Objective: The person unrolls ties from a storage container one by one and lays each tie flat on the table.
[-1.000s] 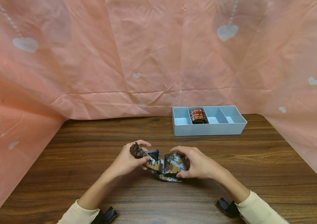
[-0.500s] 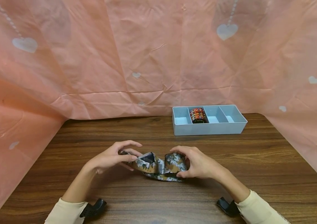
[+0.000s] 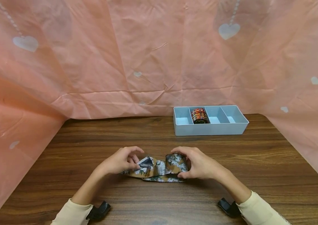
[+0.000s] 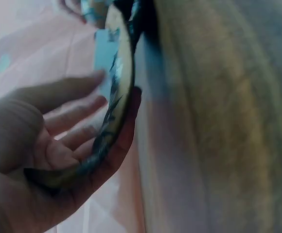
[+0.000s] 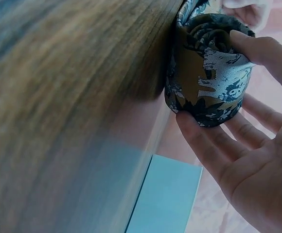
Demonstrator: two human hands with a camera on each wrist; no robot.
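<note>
A necktie with a brown, white and dark floral pattern is partly rolled up on the table. In the head view my right hand [image 3: 196, 162] holds the rolled part [image 3: 175, 163] upright, and the right wrist view shows its spiral top [image 5: 211, 36] between thumb and fingers. Loose folded layers [image 3: 150, 170] run left from the roll. My left hand [image 3: 122, 161] is at their far end, thumb in front and curled fingers behind. Seen from the left wrist, the tie's edge [image 4: 114, 102] runs along one digit and its end lies against the palm.
At the back right of the wooden table [image 3: 91, 134] stands a light blue tray [image 3: 212, 129] with compartments. One compartment holds a red multicoloured roll [image 3: 199, 116]. A pink cloth with hearts [image 3: 153, 56] encloses the table at the back and sides.
My left hand has shifted left along the tie, and its fingers have curled in again. The tie's raised left end has come down and straightened. My right hand keeps its place on the roll.
</note>
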